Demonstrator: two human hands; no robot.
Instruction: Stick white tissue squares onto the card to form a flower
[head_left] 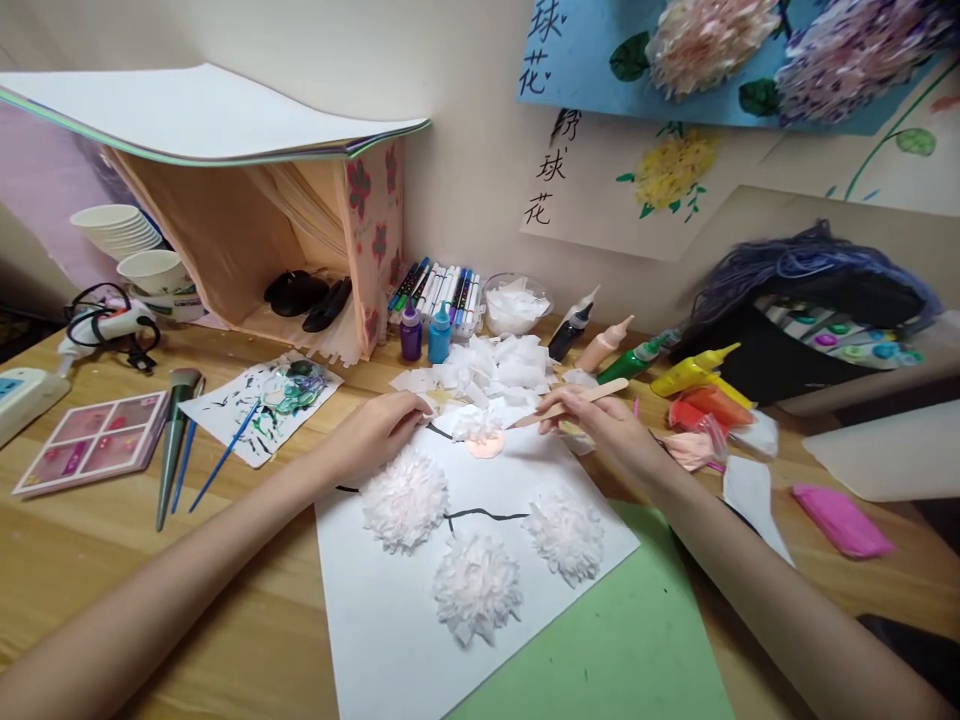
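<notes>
A white sheet of paper (390, 640) bears ruffled white tissue-paper flowers, among them a left flower (405, 500), a lower flower (477, 588) and a right flower (566, 538). Black branch lines (487, 514) run between them. Toward the top of the sheet is a round peach-coloured patch (485, 445), with white tissue pieces along its upper edge. My left hand (391, 425) rests on the sheet above the left flower, fingers lying together on the paper. In my right hand (596, 420) a wooden craft stick (606, 390) is pinched, its far end pointing left near the patch.
Loose white tissue pieces (502, 365) lie behind the sheet, before a bowl of tissue (517, 303). Paint bottles (604, 343) stand to the right, markers (442, 290) at the back. Brushes (178, 440) and a paint-smeared paper (259, 415) lie left. Green paper (600, 650) extends beneath the sheet.
</notes>
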